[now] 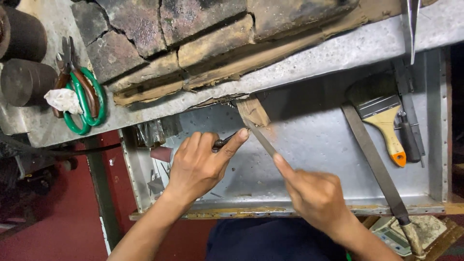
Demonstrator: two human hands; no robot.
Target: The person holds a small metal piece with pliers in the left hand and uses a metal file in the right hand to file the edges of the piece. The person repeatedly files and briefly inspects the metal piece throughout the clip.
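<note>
Both our hands grip: right hand clamps the thin file, left hand pinches a small piece against the wooden peg at centre; we judge short, level strokes best.

A small dark piece pinched by the left hand is mostly hidden, perhaps metal.

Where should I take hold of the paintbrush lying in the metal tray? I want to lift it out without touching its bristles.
Grip the paintbrush by its pale wooden handle, just below the metal band. It lies flat with the dark bristles toward the bench and the orange handle tip toward the person, so come from above at the near end. A long flat file lies close on one side and dark tools on the other, so pinch with narrow fingers.
</note>
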